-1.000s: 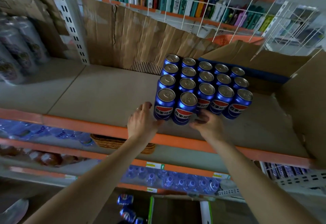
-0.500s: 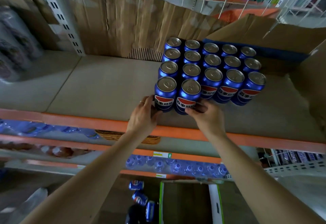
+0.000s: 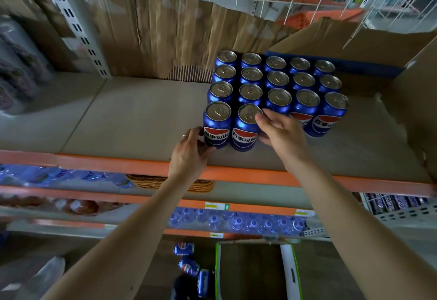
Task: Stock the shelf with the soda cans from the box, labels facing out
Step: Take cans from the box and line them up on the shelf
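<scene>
Several blue soda cans (image 3: pixel 276 82) stand upright in rows on the shelf board (image 3: pixel 142 120), front labels facing out. My left hand (image 3: pixel 189 155) curls round the base of the front-left can (image 3: pixel 217 126). My right hand (image 3: pixel 281 132) has its fingertips on the rim of the second front can (image 3: pixel 246 129), thumb at that can's right side. The box (image 3: pixel 255 273), with white and green flaps, sits on the floor below; its inside looks dark. Three loose cans (image 3: pixel 189 266) lie on the floor left of the box.
The orange shelf edge (image 3: pixel 118 165) runs under my wrists. Torn cardboard (image 3: pixel 165 30) lines the shelf back, and a large cardboard flap (image 3: pixel 411 101) stands at the right. Bottled water (image 3: pixel 236 224) fills a lower shelf. A perforated upright post (image 3: pixel 75 25) stands at the left.
My right hand has risen from the lower side of the second front can to its top rim. My left hand stays at the front-left can. The camera has tilted slightly.
</scene>
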